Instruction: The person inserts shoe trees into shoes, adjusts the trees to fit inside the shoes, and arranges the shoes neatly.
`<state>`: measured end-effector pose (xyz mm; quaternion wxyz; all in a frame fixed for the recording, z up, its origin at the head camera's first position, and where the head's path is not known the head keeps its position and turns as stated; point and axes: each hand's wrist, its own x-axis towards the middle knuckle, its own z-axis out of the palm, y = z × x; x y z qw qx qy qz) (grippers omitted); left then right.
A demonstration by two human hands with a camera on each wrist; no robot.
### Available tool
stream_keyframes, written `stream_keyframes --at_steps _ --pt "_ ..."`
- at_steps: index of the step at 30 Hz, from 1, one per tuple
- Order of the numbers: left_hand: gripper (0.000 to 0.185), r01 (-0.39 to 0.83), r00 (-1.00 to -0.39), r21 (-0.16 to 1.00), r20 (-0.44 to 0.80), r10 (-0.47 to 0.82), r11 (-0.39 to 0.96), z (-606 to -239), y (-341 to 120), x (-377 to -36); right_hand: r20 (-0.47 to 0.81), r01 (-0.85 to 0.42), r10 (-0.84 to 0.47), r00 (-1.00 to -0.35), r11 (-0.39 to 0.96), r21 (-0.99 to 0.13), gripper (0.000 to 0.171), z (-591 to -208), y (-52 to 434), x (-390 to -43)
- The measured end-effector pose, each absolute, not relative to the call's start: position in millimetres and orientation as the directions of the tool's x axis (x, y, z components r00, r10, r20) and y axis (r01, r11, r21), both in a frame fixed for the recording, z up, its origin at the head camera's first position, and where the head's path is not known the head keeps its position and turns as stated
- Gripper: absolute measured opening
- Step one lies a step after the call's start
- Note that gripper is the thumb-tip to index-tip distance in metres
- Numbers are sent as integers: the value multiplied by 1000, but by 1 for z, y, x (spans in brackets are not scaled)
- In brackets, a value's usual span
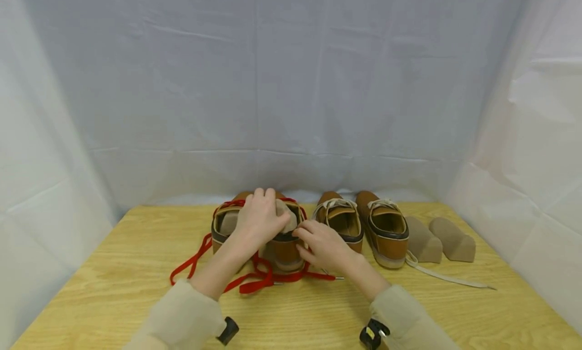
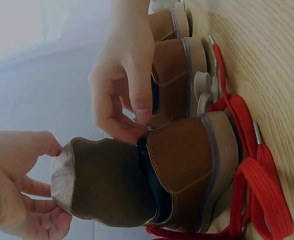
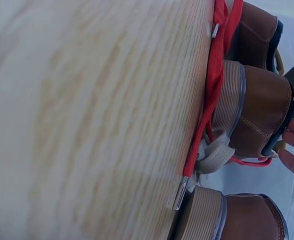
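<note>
The work area is a wooden table [image 1: 113, 309] enclosed by white cloth walls [image 1: 291, 87]; four brown shoes stand in a row at the far middle of the table, heels toward the person.

The left pair carries red laces [image 1: 254, 279]; the lace ends trail loose over the table on the near side of both shoes. The right shoe of this pair [image 1: 284, 249] holds a brown shoe insert [image 2: 107, 182] that projects from its opening; the wrist view shows the insert partly out of the shoe, its pale fabric end clear of the collar.

The left hand [image 1: 259, 221] lies over the top of the insert; its fingers are curled round the insert's pale end, thumb on one side and fingers on the other.

The right hand [image 1: 325, 246] is at the heel collar of the same shoe; its thumb and forefinger are pinched together on the collar edge, with the remaining fingers loosely bent beside them.

The left shoe of the red-laced pair [image 1: 225, 223] stands just beside, with another insert seated inside it.

The right pair [image 1: 364, 226] has white laces [image 1: 447, 277]; one lace end trails to the right along the table. Two further shoe inserts [image 1: 438, 244] lie on the table just right of this pair, side by side.
</note>
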<state>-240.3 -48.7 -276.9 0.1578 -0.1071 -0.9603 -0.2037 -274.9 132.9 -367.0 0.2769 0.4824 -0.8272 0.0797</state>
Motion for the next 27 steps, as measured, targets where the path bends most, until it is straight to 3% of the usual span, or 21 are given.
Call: stream_keyframes --at_steps 27 --pt "32 184 -956 395 284 70 900 -284 -36 -254 555 -849 -737 -385 519 101 16 -366 133 -272"
